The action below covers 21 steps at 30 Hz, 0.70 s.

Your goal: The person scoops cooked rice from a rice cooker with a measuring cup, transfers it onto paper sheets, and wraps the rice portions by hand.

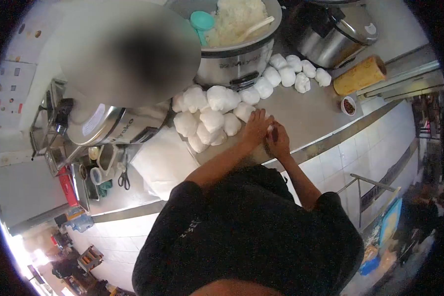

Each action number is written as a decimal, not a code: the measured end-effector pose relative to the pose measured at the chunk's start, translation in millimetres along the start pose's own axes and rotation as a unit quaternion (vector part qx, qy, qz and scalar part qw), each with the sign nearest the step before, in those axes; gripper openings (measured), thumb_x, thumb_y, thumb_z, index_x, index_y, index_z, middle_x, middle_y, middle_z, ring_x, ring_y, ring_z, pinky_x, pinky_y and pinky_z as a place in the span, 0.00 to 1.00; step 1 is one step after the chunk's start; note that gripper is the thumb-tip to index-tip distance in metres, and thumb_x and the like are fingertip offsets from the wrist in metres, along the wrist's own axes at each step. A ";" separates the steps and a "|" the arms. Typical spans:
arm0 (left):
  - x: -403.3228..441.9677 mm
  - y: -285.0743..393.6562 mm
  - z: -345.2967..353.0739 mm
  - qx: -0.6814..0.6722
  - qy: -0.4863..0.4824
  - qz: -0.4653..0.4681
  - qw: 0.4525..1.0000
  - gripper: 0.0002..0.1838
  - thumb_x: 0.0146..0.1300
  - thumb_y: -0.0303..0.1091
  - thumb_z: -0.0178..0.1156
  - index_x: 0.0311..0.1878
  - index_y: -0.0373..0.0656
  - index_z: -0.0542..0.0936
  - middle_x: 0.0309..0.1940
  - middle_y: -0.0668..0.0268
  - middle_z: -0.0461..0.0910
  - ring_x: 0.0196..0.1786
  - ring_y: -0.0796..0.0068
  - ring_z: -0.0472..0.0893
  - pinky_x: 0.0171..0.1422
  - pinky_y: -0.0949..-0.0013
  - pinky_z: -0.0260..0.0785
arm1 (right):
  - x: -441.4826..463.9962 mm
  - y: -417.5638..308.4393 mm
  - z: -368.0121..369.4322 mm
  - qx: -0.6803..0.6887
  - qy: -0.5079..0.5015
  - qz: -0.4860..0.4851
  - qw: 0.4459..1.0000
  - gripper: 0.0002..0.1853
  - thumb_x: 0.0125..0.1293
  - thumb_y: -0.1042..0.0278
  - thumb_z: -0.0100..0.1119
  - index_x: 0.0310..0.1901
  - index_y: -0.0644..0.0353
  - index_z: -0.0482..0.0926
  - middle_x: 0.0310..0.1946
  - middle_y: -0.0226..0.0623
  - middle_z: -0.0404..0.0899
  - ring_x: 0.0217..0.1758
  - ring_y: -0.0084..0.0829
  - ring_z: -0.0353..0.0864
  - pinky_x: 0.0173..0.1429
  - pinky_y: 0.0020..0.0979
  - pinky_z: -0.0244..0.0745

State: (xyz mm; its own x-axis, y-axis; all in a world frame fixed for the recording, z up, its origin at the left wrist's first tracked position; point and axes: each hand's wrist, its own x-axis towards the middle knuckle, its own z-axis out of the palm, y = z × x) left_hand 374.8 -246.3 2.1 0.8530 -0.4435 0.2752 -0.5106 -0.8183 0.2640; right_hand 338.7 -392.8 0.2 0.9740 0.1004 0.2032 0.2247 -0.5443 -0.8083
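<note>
My left hand (256,128) lies palm down over the steel counter, its fingers stretched forward beside a white wrapped bundle (244,111). Close against it, my right hand (279,141) has its fingers curled in; a small white bit shows between the two hands, but what it belongs to is hidden. A pile of round white bundles (211,121) sits to the left of my hands. More bundles (273,76) run in a double row toward the back right. A stack of white paper sheets (165,160) lies left of my forearm.
A large cooker (234,66) of white rice (239,22) stands behind, with a green scoop (202,22) and a pale paddle (258,28). Lidded cookers stand left (128,126) and right (333,42). A yellowish cylinder (360,75), a small bowl (348,106) and scissors (124,178) are on the counter.
</note>
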 end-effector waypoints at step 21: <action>-3.6 10.0 -401.9 -0.504 -0.073 0.244 0.825 0.24 0.65 0.45 0.59 0.59 0.42 0.76 0.54 0.53 0.78 0.55 0.56 0.78 0.62 0.58 0.67 | 134.0 29.7 -21.1 -0.210 0.100 -0.107 0.967 0.38 0.60 0.49 0.66 0.64 0.68 0.67 0.61 0.59 0.69 0.65 0.53 0.67 0.69 0.46 0.62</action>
State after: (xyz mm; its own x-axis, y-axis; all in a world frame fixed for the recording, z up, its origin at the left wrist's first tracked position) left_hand 323.2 -105.9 375.3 0.4856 -0.7295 0.4816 -0.5652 0.1582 0.8096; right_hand 475.3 -413.1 15.0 0.8718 0.1080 0.4779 0.3480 -0.8230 -0.4489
